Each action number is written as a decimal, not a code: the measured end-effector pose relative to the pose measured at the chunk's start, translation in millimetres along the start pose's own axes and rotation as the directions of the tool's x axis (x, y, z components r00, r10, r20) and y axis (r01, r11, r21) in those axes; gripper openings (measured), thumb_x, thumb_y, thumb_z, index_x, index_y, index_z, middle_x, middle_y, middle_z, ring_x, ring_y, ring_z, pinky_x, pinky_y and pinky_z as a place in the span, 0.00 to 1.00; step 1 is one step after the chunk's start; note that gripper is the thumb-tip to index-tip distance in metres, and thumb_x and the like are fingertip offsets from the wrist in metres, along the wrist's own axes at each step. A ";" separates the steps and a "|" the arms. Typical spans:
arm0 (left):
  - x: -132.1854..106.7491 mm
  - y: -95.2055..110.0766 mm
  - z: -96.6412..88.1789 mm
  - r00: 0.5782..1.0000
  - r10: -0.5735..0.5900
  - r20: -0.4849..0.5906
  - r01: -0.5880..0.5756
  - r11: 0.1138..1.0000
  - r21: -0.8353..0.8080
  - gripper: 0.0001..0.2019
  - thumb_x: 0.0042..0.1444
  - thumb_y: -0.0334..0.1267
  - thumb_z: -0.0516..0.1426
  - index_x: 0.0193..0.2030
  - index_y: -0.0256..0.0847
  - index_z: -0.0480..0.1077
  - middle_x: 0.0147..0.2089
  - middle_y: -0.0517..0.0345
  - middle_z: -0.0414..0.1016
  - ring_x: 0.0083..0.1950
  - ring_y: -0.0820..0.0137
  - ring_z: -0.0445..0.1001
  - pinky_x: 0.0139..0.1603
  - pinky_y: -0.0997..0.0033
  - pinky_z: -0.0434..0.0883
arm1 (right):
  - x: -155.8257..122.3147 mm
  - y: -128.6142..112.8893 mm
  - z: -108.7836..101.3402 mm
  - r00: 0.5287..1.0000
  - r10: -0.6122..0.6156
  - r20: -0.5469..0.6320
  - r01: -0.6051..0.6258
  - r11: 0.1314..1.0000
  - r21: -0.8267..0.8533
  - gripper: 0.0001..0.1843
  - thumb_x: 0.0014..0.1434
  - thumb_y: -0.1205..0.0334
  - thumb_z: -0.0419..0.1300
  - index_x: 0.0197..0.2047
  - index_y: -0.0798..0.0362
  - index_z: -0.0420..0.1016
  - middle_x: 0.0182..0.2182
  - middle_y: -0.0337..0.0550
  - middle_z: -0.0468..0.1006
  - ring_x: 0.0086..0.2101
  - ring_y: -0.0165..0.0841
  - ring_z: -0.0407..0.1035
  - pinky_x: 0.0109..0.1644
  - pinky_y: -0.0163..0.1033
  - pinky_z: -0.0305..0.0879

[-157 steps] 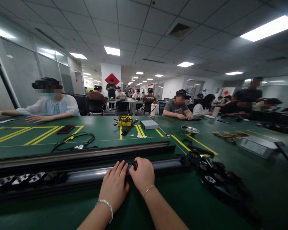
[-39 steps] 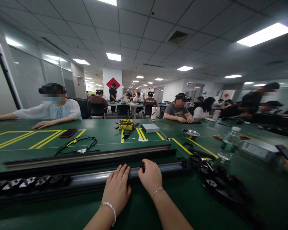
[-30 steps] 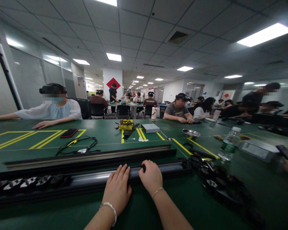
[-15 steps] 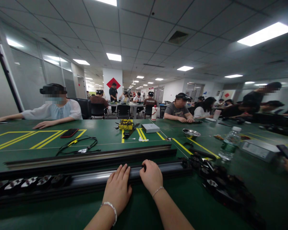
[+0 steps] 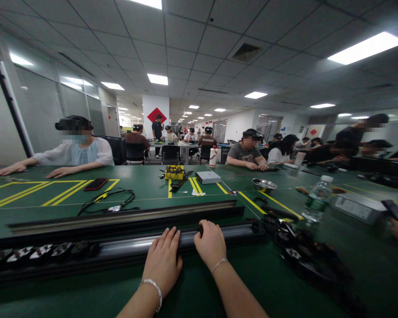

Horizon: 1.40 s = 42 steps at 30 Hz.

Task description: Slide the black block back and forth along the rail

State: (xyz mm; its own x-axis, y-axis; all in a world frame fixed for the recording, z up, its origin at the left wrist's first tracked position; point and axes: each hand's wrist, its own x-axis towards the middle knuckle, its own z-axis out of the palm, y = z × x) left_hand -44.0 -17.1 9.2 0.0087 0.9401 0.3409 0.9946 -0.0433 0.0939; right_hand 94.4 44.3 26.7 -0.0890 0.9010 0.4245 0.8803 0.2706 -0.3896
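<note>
A long black rail with a shiny groove lies across the green table in front of me. My left hand rests flat on its near edge, fingers stretched out and together. My right hand is curled over the rail, fingers closed on a small black part whose shape is hidden. A row of small black and silver fittings sits in the rail at the far left. A second black rail lies parallel just behind.
A heap of black fittings lies to the right, with a water bottle, a grey box and a metal bowl beyond. A black cable, red phone and yellow box lie farther back. Other people sit around the tables.
My right hand has crept a little to the right along the rail. Since the oldest frame a water bottle has appeared on the right. The seated person's far arm at the left has shifted inward.
</note>
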 end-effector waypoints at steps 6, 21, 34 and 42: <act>0.4 0.2 -0.6 1.000 -0.004 0.001 0.004 1.000 -0.010 0.28 0.48 0.33 0.47 0.59 0.44 0.55 0.64 0.59 0.54 0.64 0.66 0.50 0.61 0.59 0.51 | 0.4 6.8 0.5 1.000 0.013 -0.006 -0.013 1.000 -0.009 0.19 0.49 0.62 0.51 0.46 0.53 0.67 0.43 0.46 0.73 0.51 0.38 0.58 0.57 0.45 0.42; 0.4 0.2 -0.8 1.000 -0.005 0.012 0.005 1.000 -0.013 0.29 0.47 0.34 0.47 0.59 0.44 0.55 0.64 0.59 0.53 0.65 0.67 0.49 0.62 0.59 0.50 | 2.7 9.7 0.1 1.000 0.009 0.006 -0.008 1.000 -0.007 0.06 0.49 0.63 0.51 0.31 0.50 0.68 0.34 0.41 0.74 0.44 0.34 0.63 0.54 0.41 0.46; 0.1 -0.5 -0.2 1.000 0.004 -0.003 -0.004 1.000 -0.017 0.28 0.48 0.33 0.47 0.59 0.43 0.55 0.64 0.59 0.54 0.64 0.66 0.50 0.61 0.59 0.51 | 3.8 10.4 0.2 1.000 0.018 -0.011 -0.017 0.999 0.035 0.08 0.48 0.66 0.50 0.32 0.50 0.68 0.33 0.39 0.74 0.40 0.33 0.64 0.55 0.42 0.45; 0.5 -1.3 2.1 1.000 0.005 -0.014 -0.006 1.000 -0.012 0.28 0.48 0.33 0.47 0.59 0.43 0.55 0.64 0.60 0.54 0.64 0.66 0.50 0.61 0.59 0.51 | 3.7 12.0 3.3 1.000 0.011 -0.024 -0.010 0.999 0.046 0.08 0.48 0.66 0.50 0.32 0.50 0.68 0.34 0.40 0.74 0.42 0.34 0.64 0.55 0.42 0.45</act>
State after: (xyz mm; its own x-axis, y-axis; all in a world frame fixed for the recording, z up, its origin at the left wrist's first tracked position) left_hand -45.0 -15.9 7.3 0.0128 0.9351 0.3542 0.9933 -0.0526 0.1032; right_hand 103.1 52.0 20.8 -0.0676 0.8955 0.4399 0.8587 0.2768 -0.4314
